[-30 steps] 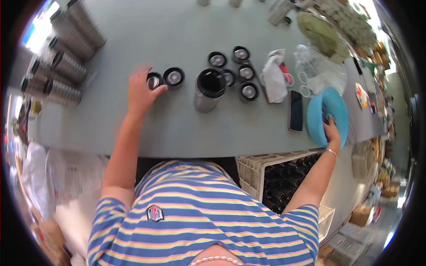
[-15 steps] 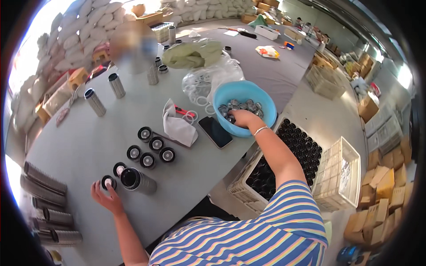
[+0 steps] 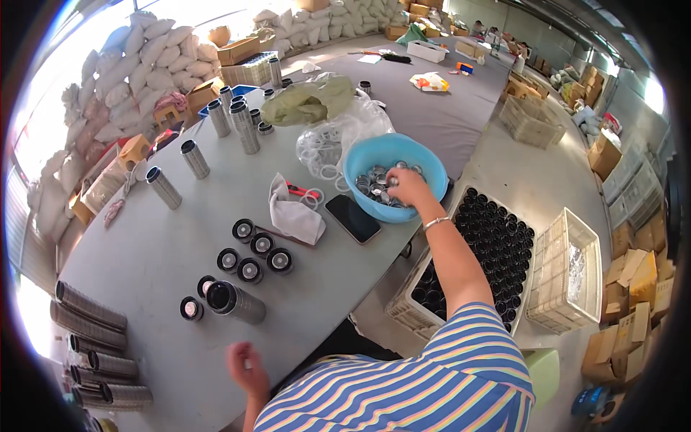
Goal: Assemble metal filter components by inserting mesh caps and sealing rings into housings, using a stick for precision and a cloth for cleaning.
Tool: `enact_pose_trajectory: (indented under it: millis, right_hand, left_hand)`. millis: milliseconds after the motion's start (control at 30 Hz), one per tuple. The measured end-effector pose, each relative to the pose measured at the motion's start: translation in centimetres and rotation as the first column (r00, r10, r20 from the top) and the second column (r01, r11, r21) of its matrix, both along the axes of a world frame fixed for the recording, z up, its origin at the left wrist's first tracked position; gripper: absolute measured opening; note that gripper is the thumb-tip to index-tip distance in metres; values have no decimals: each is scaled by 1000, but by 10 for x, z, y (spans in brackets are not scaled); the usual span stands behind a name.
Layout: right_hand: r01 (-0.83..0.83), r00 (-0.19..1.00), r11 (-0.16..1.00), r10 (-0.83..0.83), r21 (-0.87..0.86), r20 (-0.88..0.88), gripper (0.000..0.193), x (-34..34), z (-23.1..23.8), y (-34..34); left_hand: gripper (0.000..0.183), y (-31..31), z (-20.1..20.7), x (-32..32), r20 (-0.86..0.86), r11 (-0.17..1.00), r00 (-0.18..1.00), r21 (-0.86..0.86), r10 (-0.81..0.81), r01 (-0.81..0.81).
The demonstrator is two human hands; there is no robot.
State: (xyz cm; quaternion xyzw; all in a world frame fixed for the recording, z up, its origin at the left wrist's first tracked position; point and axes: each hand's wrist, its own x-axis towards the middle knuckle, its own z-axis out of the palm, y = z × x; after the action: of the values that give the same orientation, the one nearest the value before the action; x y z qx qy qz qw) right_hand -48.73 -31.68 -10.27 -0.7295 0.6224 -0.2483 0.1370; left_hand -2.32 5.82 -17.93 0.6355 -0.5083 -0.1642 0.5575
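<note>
My right hand [image 3: 410,189] reaches into a light blue plastic basin [image 3: 358,162] that holds small round metal parts [image 3: 374,193]. Its fingers pinch together at one of the shiny pieces. My left hand [image 3: 248,369] hangs close to the table's front edge, smeared by motion, its fingers partly curled; nothing shows in it. Just beyond it, a dark metal cylinder [image 3: 245,305] stands upright with an open black top. Two black round caps with pale centres [image 3: 191,309] sit beside the cylinder. Farther back, several similar black caps [image 3: 250,271] form a small group.
A black phone [image 3: 353,219], white cloth [image 3: 297,216] and red cutter [image 3: 302,191] lie by the basin. Clear rings [image 3: 320,153] spill from a plastic bag. More cylinders stand far left [image 3: 164,188] and lie near left [image 3: 90,317]. Crates [image 3: 568,281] stand on the floor at right.
My left hand has let go of the black cap and drawn back right toward the table edge. Inside the basin, my right hand has risen slightly and shifted right. The view has turned slightly.
</note>
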Motion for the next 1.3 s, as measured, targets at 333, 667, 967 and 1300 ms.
enact_pose_trajectory:
  millis: [333, 667, 967, 1300]
  right_hand:
    - [-47, 999, 999, 47, 5, 4, 37, 48, -13, 57]
    - [-199, 980, 977, 200, -72, 16, 34, 30, -2, 98]
    - [-224, 827, 510, 550, -830, 115, 42, 145, 133, 282]
    - [-782, -411, -192, 874, -592, 260, 42, 228, 126, 343]
  left_hand:
    - [60, -190, 57, -186, -850, 483, 443, 272, -285, 833]
    - [28, -283, 57, -296, -821, 660, 561, 364, -106, 657]
    - [29, -109, 193, -162, -650, 741, 553, -24, -522, 671]
    - [39, 164, 203, -6, -756, 906, 572, 421, 319, 51]
